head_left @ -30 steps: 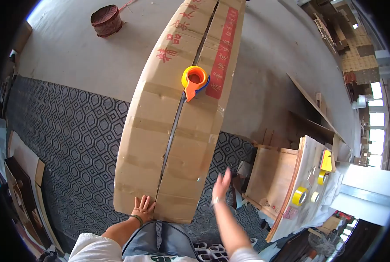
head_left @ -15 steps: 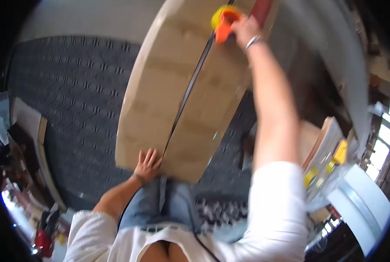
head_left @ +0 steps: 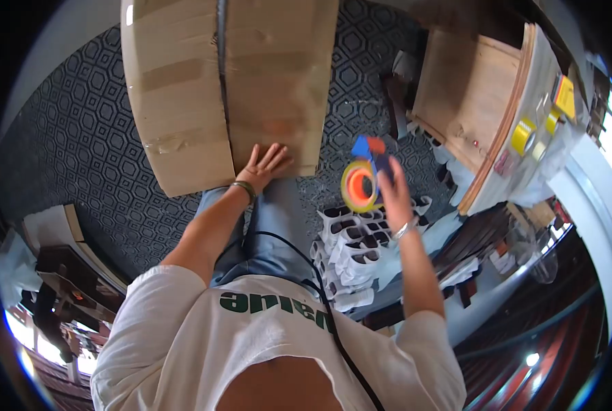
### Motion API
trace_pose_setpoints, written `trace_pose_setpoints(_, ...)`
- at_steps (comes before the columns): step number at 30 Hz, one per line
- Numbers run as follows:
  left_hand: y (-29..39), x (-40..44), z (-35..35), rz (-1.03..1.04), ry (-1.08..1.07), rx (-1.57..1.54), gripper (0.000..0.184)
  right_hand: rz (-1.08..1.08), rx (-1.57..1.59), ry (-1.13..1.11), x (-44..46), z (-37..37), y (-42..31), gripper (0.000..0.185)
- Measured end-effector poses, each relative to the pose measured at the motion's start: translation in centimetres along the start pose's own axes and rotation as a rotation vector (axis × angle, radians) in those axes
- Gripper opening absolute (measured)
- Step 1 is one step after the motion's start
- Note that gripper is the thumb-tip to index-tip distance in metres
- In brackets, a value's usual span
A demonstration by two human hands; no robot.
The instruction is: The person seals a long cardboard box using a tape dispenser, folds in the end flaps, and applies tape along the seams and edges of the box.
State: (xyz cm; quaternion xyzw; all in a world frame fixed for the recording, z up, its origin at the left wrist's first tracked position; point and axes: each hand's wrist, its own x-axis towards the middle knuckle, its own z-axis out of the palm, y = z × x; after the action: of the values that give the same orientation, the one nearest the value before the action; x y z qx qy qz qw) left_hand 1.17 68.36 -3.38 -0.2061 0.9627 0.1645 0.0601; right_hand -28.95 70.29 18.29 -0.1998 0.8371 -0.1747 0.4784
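Observation:
A long cardboard box (head_left: 176, 89) with a dark gap down its middle lies in front of me. My left hand (head_left: 265, 168) rests with spread fingers on its near end, across the lower end of the gap. To the right of the box, my right hand (head_left: 395, 192) grips an orange and blue tape dispenser (head_left: 359, 186) with a roll of yellow tape on it, held in the air. The fingers of my right hand are partly hidden behind the dispenser.
A patterned dark carpet (head_left: 87, 103) lies under the box. On the right stands a wooden cabinet (head_left: 467, 89) with yellow tape rolls (head_left: 523, 135) on top. White pieces with dark openings (head_left: 350, 240) are stacked beside my legs. Boards (head_left: 52, 229) lean at the left.
My right hand has taken hold of the tape dispenser, lifted it off the box and brought it back to the right side. My left hand has shifted right along the box's near end. The view has tilted down.

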Motion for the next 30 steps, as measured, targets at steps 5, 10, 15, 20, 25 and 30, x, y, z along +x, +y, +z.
trace_pose_setpoints(5,-0.6,0.4,-2.8,0.016,-0.147,-0.006,0.066,-0.033,0.030,0.078,-8.9,7.0,11.4,0.079)
trace_pose_setpoints(10,-0.1,-0.1,-1.2,-0.010,0.054,0.057,0.063,-0.264,-0.011,0.085,-9.0,10.5,12.3,0.069)
trace_pose_setpoints(15,0.8,-0.3,1.6,-0.153,0.227,0.100,0.059,-0.603,-0.064,0.115,-4.9,13.5,12.4,0.052)
trace_pose_setpoints(20,1.3,-0.4,0.2,-0.191,0.355,0.203,0.054,-0.594,-0.221,0.161,-3.6,14.7,7.8,0.051)
trace_pose_setpoints(25,1.6,-1.2,0.7,-0.263,0.421,0.238,0.052,-0.595,-0.341,0.080,-2.5,14.9,4.9,0.052)
trace_pose_setpoints(30,1.6,-1.3,1.4,-0.267,0.451,0.273,0.050,-0.554,-0.533,0.046,-0.5,17.2,5.1,0.059)
